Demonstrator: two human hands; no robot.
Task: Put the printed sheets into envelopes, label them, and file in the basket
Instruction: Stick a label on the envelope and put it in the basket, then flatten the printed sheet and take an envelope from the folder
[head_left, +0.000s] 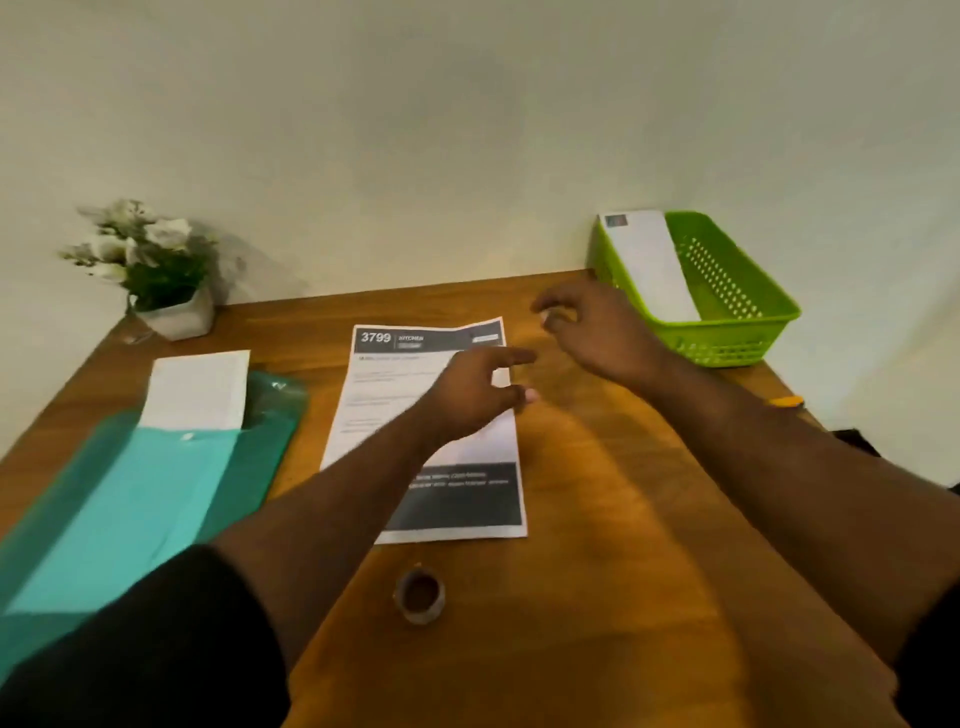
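While the printed sheet (431, 431) lies flat on the bench (597, 519) with its long axis running away from me, my left hand (475, 392) hovers directly over it, grip loose and empty; my right hand (597, 332), seemingly empty too, sits beyond its far corner, nearer the basket (748, 332).

Head-worn camera looks forward and down, close over the somewhat blurred table (597, 519).
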